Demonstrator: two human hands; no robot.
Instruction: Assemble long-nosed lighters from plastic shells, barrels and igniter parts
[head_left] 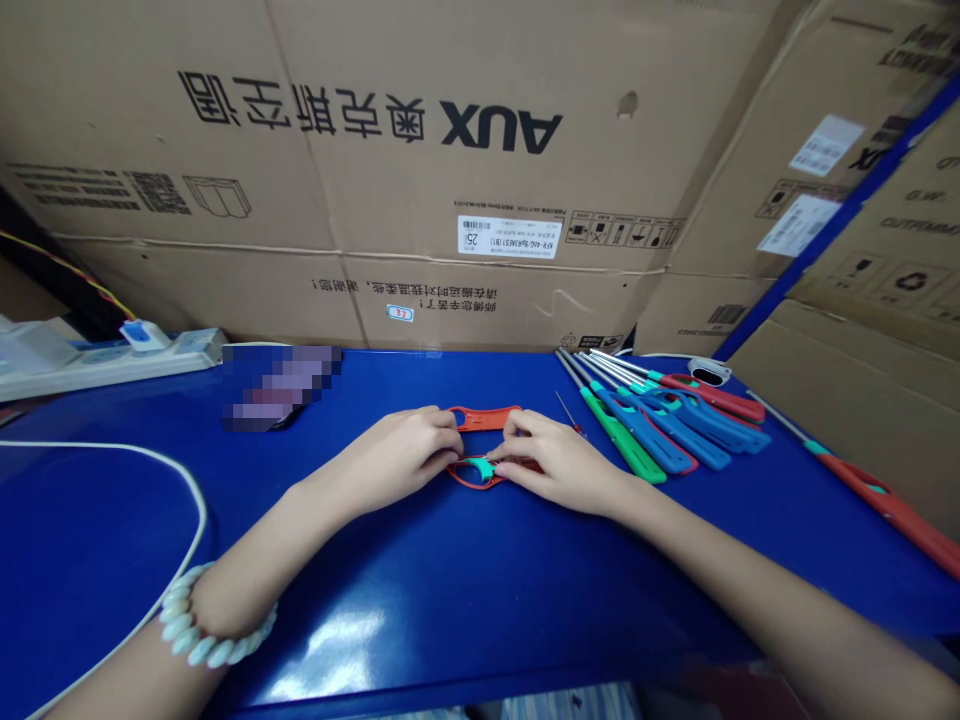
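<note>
On the blue table, a red lighter handle half (pixel 466 480) lies with a green trigger (pixel 482 467) in it. My left hand (pixel 420 445) is closed, its thumb and fingertips pinching the left end of this half. From the other side, my right hand (pixel 555 460) has its fingers closed on the same half, close to the trigger; the fingers hide its right part. Just beyond is a second orange-red handle half (pixel 489 419), its hollow side up, with my right knuckles covering its near right end. A thin screwdriver (pixel 568 412) lies behind my right hand.
Several long-necked lighters with blue handles (pixel 694 425) lie fanned at the right, alongside a green one (pixel 622 437). An orange-red lighter (pixel 885 500) leans by the right box. Cardboard (pixel 337 220) walls the back. A power strip (pixel 191 348) and white cable (pixel 196 500) are left.
</note>
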